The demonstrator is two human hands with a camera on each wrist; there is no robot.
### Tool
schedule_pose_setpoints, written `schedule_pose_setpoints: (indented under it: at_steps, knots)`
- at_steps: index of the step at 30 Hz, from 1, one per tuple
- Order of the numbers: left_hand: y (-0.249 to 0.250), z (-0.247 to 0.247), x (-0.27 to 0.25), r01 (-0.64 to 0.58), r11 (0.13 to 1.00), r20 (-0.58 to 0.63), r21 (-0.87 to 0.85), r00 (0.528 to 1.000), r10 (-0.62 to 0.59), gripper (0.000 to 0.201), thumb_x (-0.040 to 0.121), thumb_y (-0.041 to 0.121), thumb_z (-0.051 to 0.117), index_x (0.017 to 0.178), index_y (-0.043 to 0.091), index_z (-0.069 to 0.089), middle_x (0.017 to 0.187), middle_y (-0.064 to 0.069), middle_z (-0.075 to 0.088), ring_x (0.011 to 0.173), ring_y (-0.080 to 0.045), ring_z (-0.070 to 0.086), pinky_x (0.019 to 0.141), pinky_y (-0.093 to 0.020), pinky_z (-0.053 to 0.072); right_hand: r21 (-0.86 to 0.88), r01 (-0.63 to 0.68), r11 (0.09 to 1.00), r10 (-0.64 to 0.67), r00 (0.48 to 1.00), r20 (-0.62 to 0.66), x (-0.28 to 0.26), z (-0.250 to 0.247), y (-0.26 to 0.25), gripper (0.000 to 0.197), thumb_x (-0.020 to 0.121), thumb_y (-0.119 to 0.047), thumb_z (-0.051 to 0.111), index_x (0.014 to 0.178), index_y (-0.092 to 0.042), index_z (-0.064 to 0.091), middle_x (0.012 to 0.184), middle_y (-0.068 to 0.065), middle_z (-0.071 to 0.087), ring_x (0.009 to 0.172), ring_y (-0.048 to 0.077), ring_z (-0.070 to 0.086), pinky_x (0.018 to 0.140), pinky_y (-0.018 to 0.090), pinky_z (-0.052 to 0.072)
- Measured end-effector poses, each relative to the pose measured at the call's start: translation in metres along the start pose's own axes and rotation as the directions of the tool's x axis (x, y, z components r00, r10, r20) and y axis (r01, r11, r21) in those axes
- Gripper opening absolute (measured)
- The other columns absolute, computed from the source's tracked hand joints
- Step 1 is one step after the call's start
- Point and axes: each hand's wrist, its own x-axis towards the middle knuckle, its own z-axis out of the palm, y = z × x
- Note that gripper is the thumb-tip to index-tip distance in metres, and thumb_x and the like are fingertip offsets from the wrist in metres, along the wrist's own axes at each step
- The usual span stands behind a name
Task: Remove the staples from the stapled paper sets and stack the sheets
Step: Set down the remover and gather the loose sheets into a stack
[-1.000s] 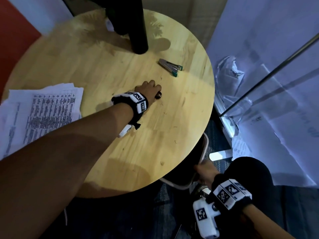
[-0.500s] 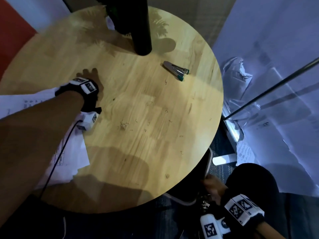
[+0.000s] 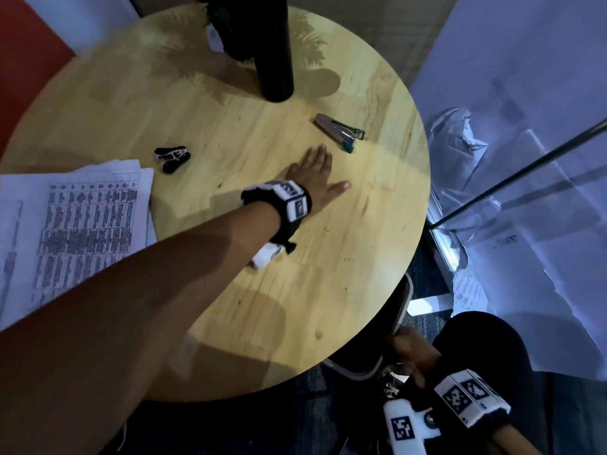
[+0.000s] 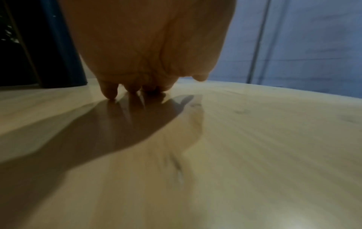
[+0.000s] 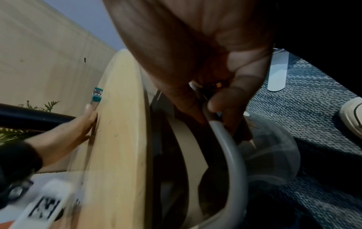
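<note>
A stack of printed sheets lies at the left edge of the round wooden table. A black staple remover lies just right of the stack's top corner. My left hand rests flat on the table with straight fingers, holding nothing, just short of the teal-tipped metal stapler. The left wrist view shows its fingertips touching the wood. Below the table's near right edge, my right hand grips the rim of a grey bin. Several loose staples are scattered on the wood.
A black cylinder stands at the back of the table beside a dark plant pot. A glass wall with a metal bar runs along the right. More paper lies on the carpet under it.
My left hand carried the staple remover left to the paper stack, let it go there, and has swung back right to lie flat near the stapler. The right hand stayed at the bin.
</note>
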Motion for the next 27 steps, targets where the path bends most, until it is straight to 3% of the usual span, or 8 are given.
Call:
schedule_pose_setpoints:
  at_steps: [6, 9, 12, 15, 18, 22, 24, 27]
  knots:
    - [-0.035, 0.044, -0.102, -0.208, 0.948, 0.119, 0.242, 0.976, 0.183, 0.081, 0.090, 0.063, 0.010, 0.149, 0.013, -0.012, 0.157, -0.003, -0.018, 0.145, -0.017, -0.015, 0.117, -0.042, 0.000, -0.146, -0.010, 0.989, 0.003, 0.999, -0.045, 0.002, 0.005, -0.002, 0.013, 0.088, 0.007, 0.043, 0.083, 0.002, 0.054, 0.047, 0.007, 0.046, 0.026, 0.009, 0.039, 0.026, 0.015, 0.026]
    - [-0.068, 0.047, -0.127, -0.188, 0.978, -0.006, 0.087, 0.982, 0.189, 0.095, 0.075, 0.075, -0.007, 0.149, 0.016, -0.012, 0.153, 0.006, -0.018, 0.141, -0.009, -0.016, 0.116, -0.039, -0.003, -0.147, -0.033, 0.989, 0.027, 0.999, -0.044, 0.005, 0.009, 0.000, 0.010, 0.091, -0.001, 0.047, 0.085, -0.007, 0.051, 0.062, 0.003, 0.051, 0.041, 0.009, 0.051, 0.031, 0.016, 0.040]
    - [-0.104, 0.056, -0.136, 0.050, 0.954, -0.190, -0.296, 0.976, -0.109, 0.094, 0.080, 0.077, 0.000, 0.150, 0.014, -0.007, 0.155, 0.003, -0.015, 0.144, -0.012, -0.013, 0.117, -0.039, -0.003, -0.140, -0.041, 0.989, 0.032, 0.997, -0.064, 0.002, 0.013, -0.003, 0.018, 0.091, 0.003, 0.043, 0.077, -0.005, 0.051, 0.050, 0.007, 0.049, 0.031, 0.012, 0.045, 0.029, 0.012, 0.033]
    - [-0.113, 0.083, -0.146, 0.362, 0.799, -0.105, -0.480, 0.881, -0.462, 0.072, 0.097, 0.051, 0.018, 0.150, 0.009, -0.005, 0.158, -0.007, -0.015, 0.145, -0.019, -0.016, 0.118, -0.049, -0.002, -0.148, -0.029, 0.989, 0.017, 0.997, -0.078, -0.004, 0.015, -0.006, 0.024, 0.091, 0.003, 0.043, 0.071, -0.008, 0.050, 0.055, 0.010, 0.048, 0.030, 0.010, 0.045, 0.030, 0.011, 0.033]
    - [-0.091, 0.102, -0.145, 0.423, 0.770, -0.111, -0.478, 0.841, -0.530, 0.069, 0.099, 0.047, 0.019, 0.150, 0.008, -0.004, 0.158, -0.008, -0.017, 0.145, -0.022, -0.019, 0.116, -0.052, -0.006, -0.120, -0.023, 0.993, 0.012, 0.995, -0.096, -0.002, 0.015, -0.003, 0.025, 0.091, 0.006, 0.043, 0.068, -0.004, 0.049, 0.044, 0.007, 0.048, 0.027, 0.011, 0.043, 0.033, 0.013, 0.034]
    - [-0.043, 0.098, -0.125, 0.333, 0.811, -0.091, -0.481, 0.901, -0.424, 0.071, 0.097, 0.053, 0.015, 0.149, 0.013, -0.012, 0.157, -0.004, -0.022, 0.143, -0.020, -0.024, 0.113, -0.053, -0.012, -0.101, -0.022, 0.995, 0.014, 0.997, -0.082, -0.004, 0.016, 0.000, 0.020, 0.093, -0.003, 0.046, 0.075, -0.012, 0.049, 0.070, 0.004, 0.051, 0.060, 0.018, 0.050, 0.073, 0.037, 0.047]
    - [-0.017, 0.097, -0.120, 0.270, 0.842, -0.084, -0.468, 0.934, -0.346, 0.073, 0.096, 0.056, 0.012, 0.148, 0.015, -0.018, 0.155, -0.003, -0.027, 0.142, -0.018, -0.027, 0.113, -0.051, -0.014, -0.113, -0.014, 0.994, 0.004, 0.996, -0.085, -0.007, 0.015, -0.001, 0.017, 0.091, 0.001, 0.046, 0.077, -0.008, 0.051, 0.064, 0.007, 0.052, 0.050, 0.016, 0.050, 0.059, 0.028, 0.048]
    - [-0.003, 0.093, -0.112, 0.213, 0.833, -0.154, -0.511, 0.930, -0.333, 0.073, 0.095, 0.057, 0.013, 0.147, 0.018, -0.019, 0.155, -0.003, -0.027, 0.142, -0.018, -0.026, 0.113, -0.048, -0.014, -0.123, -0.020, 0.992, 0.006, 0.994, -0.113, -0.012, 0.011, -0.002, 0.019, 0.088, 0.008, 0.044, 0.073, -0.001, 0.051, 0.039, 0.006, 0.046, 0.027, 0.013, 0.041, 0.031, 0.013, 0.032]
